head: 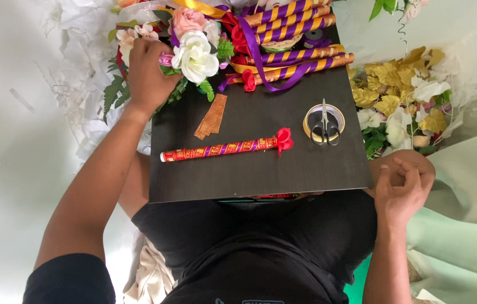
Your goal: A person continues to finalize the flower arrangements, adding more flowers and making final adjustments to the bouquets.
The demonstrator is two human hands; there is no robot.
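My left hand [147,73] reaches to the far left corner of a dark board [261,174] on my lap and grips a bunch of artificial flowers [194,53], white and pink with green leaves. My right hand [404,188] rests off the board's right edge on my knee, fingers curled, with nothing visible in it. On the board lies a red stick [221,150] wrapped in purple and gold, with a red ribbon rose [284,139] at its right end.
Black scissors [324,126] lie on a tape roll [309,121]. Copper glitter strips [211,117] sit near the flowers. Several purple-and-gold wrapped sticks [295,22] with purple ribbon fill the far edge. Gold leaves and white flowers [396,95] pile at the right; white flowers [81,67] at the left.
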